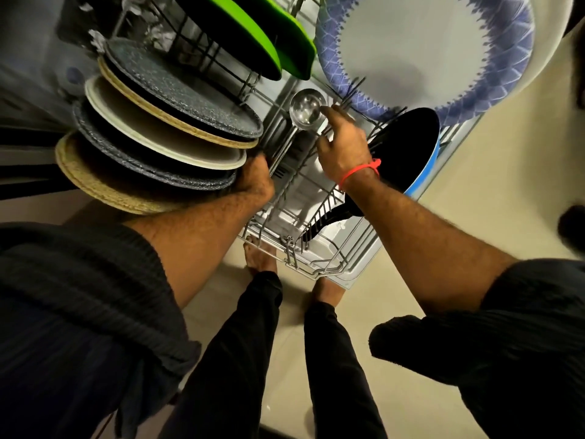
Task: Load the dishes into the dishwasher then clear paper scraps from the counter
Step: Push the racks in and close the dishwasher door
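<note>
Nearest to me, the person is standing barefoot on the pale tiled floor (395, 299), both bare forearms reaching down into the pulled-out wire dishwasher rack (311, 229).

The left hand (256, 179) is sitting low at the rack's near-left side, beside the foot of the long-handled stainless steel ladle (305, 107); a stack of dishes overlaps its fingers, so I cannot tell whether its grip is closed on the ladle's handle or only resting by it. The right hand (340, 144), with a red thread band (359, 171) at the wrist, is hanging over the middle of the rack. Its fingers are loosely curled and holding nothing, the fingertips just touching the rim of the ladle's bowl.

The ladle's long axis is running from the left hand away to the bowl at the right fingertips, so the right hand is the nearer one to steer the bowl down between the tines.

Just right of that hand, a black frying pan with a blue outer wall (408, 153) is standing on edge. To the left, the speckled grey and cream plates (164, 122) are leaning in a row. Farther back, a green-rimmed plate (253, 30) and a white plate with a blue patterned border (427, 45) are standing upright.
</note>
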The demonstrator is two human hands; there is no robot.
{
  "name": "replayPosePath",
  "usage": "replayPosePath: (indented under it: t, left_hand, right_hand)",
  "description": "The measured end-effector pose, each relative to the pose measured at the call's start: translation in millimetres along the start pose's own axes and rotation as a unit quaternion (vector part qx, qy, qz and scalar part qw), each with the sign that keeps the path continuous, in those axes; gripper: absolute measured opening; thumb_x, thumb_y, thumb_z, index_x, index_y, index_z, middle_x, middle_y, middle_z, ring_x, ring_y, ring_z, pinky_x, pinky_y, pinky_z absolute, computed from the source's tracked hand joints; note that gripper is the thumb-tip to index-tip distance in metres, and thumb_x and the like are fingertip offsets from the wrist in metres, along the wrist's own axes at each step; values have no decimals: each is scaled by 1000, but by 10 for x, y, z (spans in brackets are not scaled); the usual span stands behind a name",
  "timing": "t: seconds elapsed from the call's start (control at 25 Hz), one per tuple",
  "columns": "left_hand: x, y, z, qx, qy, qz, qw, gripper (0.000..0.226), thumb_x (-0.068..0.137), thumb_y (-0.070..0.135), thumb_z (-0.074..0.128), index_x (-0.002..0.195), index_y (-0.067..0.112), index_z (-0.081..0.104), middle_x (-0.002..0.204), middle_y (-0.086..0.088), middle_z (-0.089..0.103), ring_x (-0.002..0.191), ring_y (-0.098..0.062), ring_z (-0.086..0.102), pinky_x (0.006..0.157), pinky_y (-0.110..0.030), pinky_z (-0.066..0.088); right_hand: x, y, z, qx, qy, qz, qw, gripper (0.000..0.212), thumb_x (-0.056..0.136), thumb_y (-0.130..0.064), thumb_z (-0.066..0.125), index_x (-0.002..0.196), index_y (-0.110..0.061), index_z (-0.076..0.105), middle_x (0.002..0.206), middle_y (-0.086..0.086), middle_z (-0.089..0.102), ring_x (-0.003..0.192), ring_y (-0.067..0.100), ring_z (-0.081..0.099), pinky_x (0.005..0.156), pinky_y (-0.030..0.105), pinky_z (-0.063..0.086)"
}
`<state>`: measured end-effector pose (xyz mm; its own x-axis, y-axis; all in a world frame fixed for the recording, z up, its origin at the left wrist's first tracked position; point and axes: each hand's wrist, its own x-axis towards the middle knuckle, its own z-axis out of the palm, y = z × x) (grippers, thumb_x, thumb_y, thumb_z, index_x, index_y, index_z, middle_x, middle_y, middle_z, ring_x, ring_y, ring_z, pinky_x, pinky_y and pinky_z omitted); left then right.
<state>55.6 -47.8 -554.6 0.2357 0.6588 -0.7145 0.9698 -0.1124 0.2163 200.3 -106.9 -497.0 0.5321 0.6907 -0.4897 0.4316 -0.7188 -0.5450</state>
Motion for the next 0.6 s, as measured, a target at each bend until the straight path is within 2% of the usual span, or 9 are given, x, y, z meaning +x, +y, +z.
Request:
replayPosePath:
  t: [0.08,0.16,0.24,0.32,0.36,0.4,0.48,0.52,0.6]
  left_hand:
    - [-125,29,-80,-9,-10,-31,999,47,92,0,61,138,9,50,137,-15,55,128,-33,51,104,-43,45]
    - [-302,74,-148,-36,10,-43,998,55,94,6,62,145,14,44,143,-12,51,130,-32,49,106,-52,44]
    - [-526,133,-182,-58,22,-25,998,59,97,10,60,151,16,37,152,-8,42,133,-28,46,98,-42,47]
    - [-819,230,-193,-100,53,12,994,57,100,13,56,153,16,34,159,-5,32,126,-23,51,73,-24,48]
    - [-955,280,-172,-117,73,31,990,54,101,15,55,151,16,36,159,-4,31,121,-20,53,68,-20,45]
    - [-1079,315,-129,-133,94,50,985,50,101,16,55,148,17,39,158,-3,32,117,-16,53,70,-22,47]
    - [-1276,373,20,-167,125,79,975,42,100,21,55,142,20,46,154,-1,35,122,-16,49,89,-35,53]
    - [-1387,415,122,-177,137,83,971,40,101,24,54,140,21,47,153,-1,34,128,-19,46,98,-42,51]
    - [-1613,519,312,-188,179,87,962,41,101,28,51,141,22,47,153,-3,32,137,-23,37,110,-49,42]
  right_hand:
    - [-85,-48,-145,-1,20,-36,999,54,87,-8,49,141,-14,49,144,10,48,128,28,50,113,37,36]
    - [-215,-73,-337,5,45,-66,997,50,85,-7,50,135,-14,55,136,6,54,119,25,57,108,38,42]
    - [-349,-51,-536,7,67,-90,994,45,85,-2,50,127,-13,62,129,5,59,118,22,57,106,34,44]
    - [-456,18,-730,12,87,-107,990,41,84,0,50,120,-12,65,123,4,62,115,20,58,103,30,45]
    - [-497,65,-813,14,96,-112,989,40,84,1,50,118,-12,67,120,4,63,112,19,59,103,27,44]
    - [-521,129,-886,19,107,-120,987,39,83,1,50,115,-12,68,116,5,64,109,19,60,101,23,43]
    - [-580,280,-1036,39,136,-140,980,38,80,3,48,109,-10,69,108,8,65,102,19,61,96,19,42]
    - [-616,398,-1127,52,149,-145,977,37,79,3,47,106,-9,68,104,10,64,98,18,61,93,18,43]
    - [-647,696,-1308,81,174,-148,970,34,77,2,46,102,-9,67,101,12,60,89,16,58,88,20,45]
